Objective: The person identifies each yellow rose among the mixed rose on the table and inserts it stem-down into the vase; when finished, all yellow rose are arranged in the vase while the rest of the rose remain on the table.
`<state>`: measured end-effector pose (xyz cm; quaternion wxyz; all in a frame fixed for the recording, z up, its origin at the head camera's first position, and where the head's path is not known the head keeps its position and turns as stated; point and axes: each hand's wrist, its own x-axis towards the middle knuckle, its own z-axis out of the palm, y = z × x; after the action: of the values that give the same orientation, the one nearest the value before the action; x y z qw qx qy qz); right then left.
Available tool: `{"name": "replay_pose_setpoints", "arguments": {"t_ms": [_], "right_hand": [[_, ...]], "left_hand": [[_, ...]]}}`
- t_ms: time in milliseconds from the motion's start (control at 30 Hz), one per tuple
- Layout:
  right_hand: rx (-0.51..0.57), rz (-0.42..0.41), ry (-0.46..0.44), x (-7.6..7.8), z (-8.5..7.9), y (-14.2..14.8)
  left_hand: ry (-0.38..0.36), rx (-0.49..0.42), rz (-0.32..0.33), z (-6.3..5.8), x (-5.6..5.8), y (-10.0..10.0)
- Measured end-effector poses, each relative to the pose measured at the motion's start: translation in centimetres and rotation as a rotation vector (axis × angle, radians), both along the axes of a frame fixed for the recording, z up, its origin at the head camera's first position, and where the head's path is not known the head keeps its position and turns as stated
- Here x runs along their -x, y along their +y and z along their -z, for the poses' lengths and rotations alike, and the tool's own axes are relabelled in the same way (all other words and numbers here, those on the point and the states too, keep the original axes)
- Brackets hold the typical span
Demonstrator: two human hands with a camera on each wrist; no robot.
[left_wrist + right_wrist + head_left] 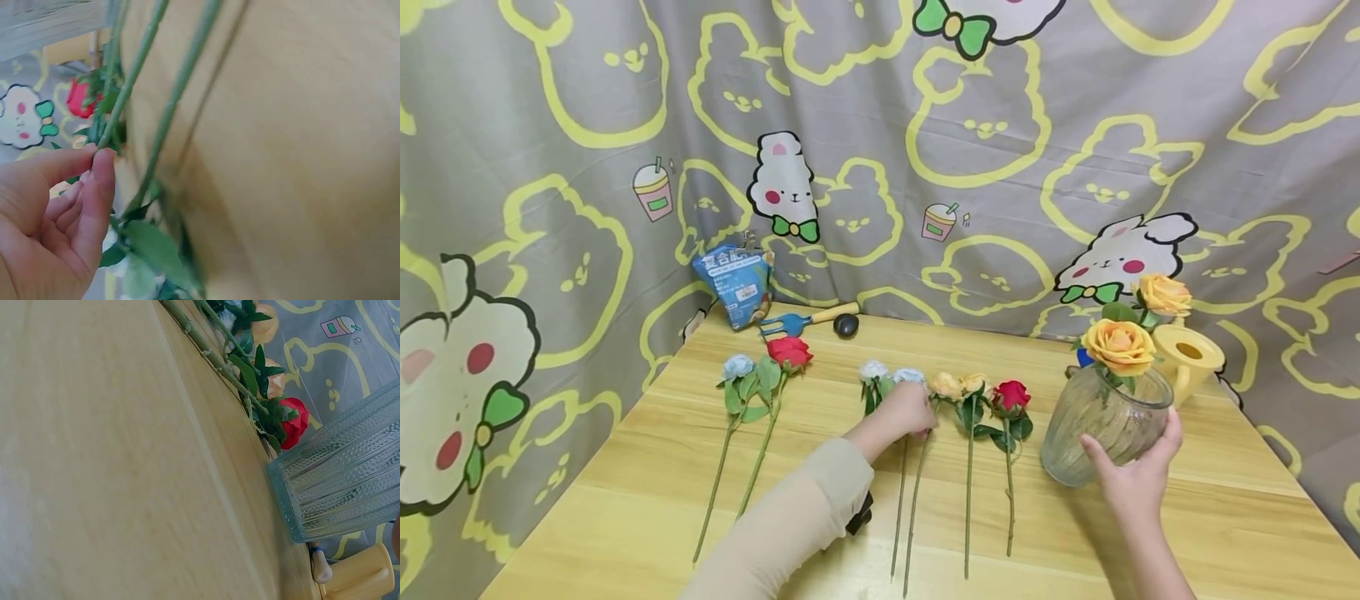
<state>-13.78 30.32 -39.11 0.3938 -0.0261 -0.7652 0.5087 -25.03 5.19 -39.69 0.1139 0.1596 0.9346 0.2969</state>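
My left hand [904, 410] pinches a thin green rose stem [134, 78] between thumb and fingertips, among the flowers at the table's middle. The stem seems to lead to a pale peach rose [945, 385], though the hand partly covers it. Beside it lie a light blue rose [910, 377] and a white rose [874, 369]. On the right, my right hand [1138, 475] grips a ribbed clear glass vase [1086, 425], thumb in front and fingers around the far side. The vase leans, with two orange-yellow roses [1120, 347] standing in it. Whether its base touches the table cannot be told.
Another peach rose [975, 383] and a red rose [1011, 395] lie near the vase. A blue rose [739, 367] and a red rose [789, 353] lie left. Behind are a blue bag [737, 283], hand fork [793, 323], black object [846, 325] and yellow watering can [1187, 354].
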Motion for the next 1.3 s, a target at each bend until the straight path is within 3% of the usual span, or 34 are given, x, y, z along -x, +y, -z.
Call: {"name": "replay_pose_setpoints", "arguments": {"t_ms": [133, 333, 567, 833, 967, 1133, 1300], "right_hand": [[-0.001, 0.002, 0.005, -0.1, 0.0, 0.0], [0.001, -0.009, 0.006, -0.1, 0.1, 0.1], [0.002, -0.011, 0.007, -0.1, 0.1, 0.1], [-0.009, -0.016, 0.017, -0.1, 0.1, 0.1], [-0.016, -0.020, 0.030, -0.1, 0.0, 0.2], [-0.023, -0.004, 0.013, -0.3, -0.2, 0.3], [-0.044, 0.007, -0.005, -0.1, 0.1, 0.3]], "left_hand": [[-0.015, -0.107, -0.006, -1.4, 0.5, -0.3], [0.018, -0.271, 0.019, -5.5, 0.6, 0.1], [0.010, -0.558, 0.066, -10.1, -0.8, 1.2], [0.064, -0.820, 0.139, -13.6, -2.2, 2.1], [0.024, -0.945, 0.191, -15.7, -2.8, 3.4], [-0.068, -0.999, 0.218, -17.4, -3.4, 6.1], [-0.128, -0.961, 0.213, -17.2, -3.5, 8.6]]}}
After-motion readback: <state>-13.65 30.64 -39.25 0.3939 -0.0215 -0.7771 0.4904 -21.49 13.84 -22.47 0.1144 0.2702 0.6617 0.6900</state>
